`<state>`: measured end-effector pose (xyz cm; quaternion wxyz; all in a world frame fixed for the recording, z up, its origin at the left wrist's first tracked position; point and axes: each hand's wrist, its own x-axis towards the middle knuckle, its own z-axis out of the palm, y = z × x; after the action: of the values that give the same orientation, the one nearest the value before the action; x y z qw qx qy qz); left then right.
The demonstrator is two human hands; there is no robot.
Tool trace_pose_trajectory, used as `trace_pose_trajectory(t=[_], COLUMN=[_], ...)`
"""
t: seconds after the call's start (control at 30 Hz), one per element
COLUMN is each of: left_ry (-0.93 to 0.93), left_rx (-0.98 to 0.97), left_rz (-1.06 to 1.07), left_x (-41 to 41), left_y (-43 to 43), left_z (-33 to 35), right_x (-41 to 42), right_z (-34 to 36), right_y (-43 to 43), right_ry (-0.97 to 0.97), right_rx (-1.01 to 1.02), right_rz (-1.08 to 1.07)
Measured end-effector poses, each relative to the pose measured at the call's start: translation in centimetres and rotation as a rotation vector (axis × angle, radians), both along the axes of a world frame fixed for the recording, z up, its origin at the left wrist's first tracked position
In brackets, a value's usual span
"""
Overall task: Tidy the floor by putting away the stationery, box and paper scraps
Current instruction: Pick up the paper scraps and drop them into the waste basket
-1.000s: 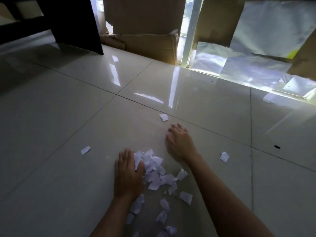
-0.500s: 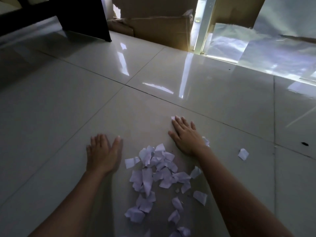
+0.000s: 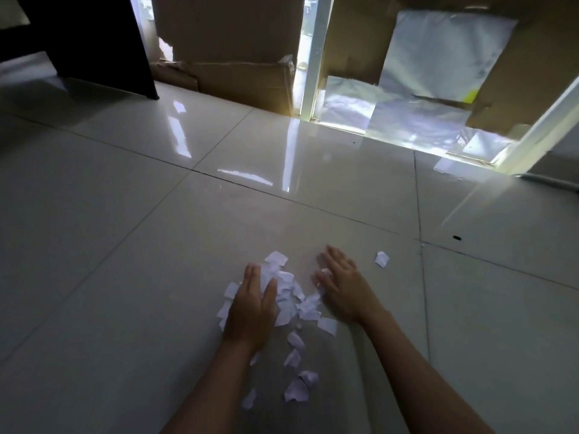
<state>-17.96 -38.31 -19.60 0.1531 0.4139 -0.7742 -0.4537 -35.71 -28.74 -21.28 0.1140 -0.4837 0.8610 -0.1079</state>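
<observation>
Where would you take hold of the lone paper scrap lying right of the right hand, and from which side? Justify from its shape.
Pinch the lone scrap by its left edge, from above, on the side facing the right hand. It lies thin and almost flat on the tile floor, apart from the pile, and looks slightly creased, so a lifted edge probably gives the only purchase.

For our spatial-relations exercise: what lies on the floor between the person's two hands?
In the head view, a heap of torn white paper scraps lies between the left hand and the right hand.
</observation>
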Motion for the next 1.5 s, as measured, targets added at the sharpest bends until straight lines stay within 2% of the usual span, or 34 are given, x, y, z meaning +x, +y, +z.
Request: trace_pose_trajectory(t=[0.1, 0.17, 0.27, 0.5, 0.73, 0.93, 1.03, 1.1, 1.27, 1.37, 1.47, 1.5], left_ry=[-0.007, -0.018, -0.035, 0.073, 0.084, 0.265, 0.533, 0.687, 0.785, 0.77, 0.676, 0.699], left_rx=[-0.064, -0.043, -0.017, -0.025, 0.147, 0.365, 0.66, 0.818, 0.961, 0.967, 0.895, 0.942], left_rz=[0.039, 0.109, 0.138, 0.2, 0.132, 0.238, 0.312, 0.367, 0.353, 0.298, 0.212, 0.171], left_x=[0.2, 0.9, 1.9, 2.0, 0.7, 0.5, 0.3, 0.4, -0.1, -1.2, -3.9, -5.0], left_y=[1.0, 1.1, 1.2, 0.9, 0.5, 0.6, 0.7, 0.8, 2.0, 3.1, 4.9, 5.8], left_z=[0.0, -0.2, -0.4, -0.7, -0.9, -0.6, -0.1, 0.3, 1.4, 2.6, 4.9, 5.8], right_x=[-2.5, -4.5, -5.7, 1.7, 9.3, 13.3, 14.5, 14.9, 14.4, 13.5, 11.8, 10.9], right_z=[0.1, 0.7, 1.1, 0.2, -1.4, -1.0, 0.0, 0.8, 1.9, 3.7, 6.6, 7.9], right_y=[2.1, 3.1, 2.9, -0.2, -3.5, -5.7, -5.9, -6.1, -5.3, -4.0, -1.5, -0.5], right_ry=[0.064, -0.117, -0.198, -0.23, -0.21, -0.498, -0.705, -0.826, -0.852, -0.879, -0.786, -0.743], right_rx=[-0.03, 0.028, 0.105, -0.02, -0.118, -0.347, -0.6, -0.688, -0.75, -0.817, -0.886, -0.9], right_rz=[-0.234, -0.452, -0.388, -0.12, -0.117, -0.236, -0.378, -0.432, -0.51, -0.547, -0.607, -0.632])
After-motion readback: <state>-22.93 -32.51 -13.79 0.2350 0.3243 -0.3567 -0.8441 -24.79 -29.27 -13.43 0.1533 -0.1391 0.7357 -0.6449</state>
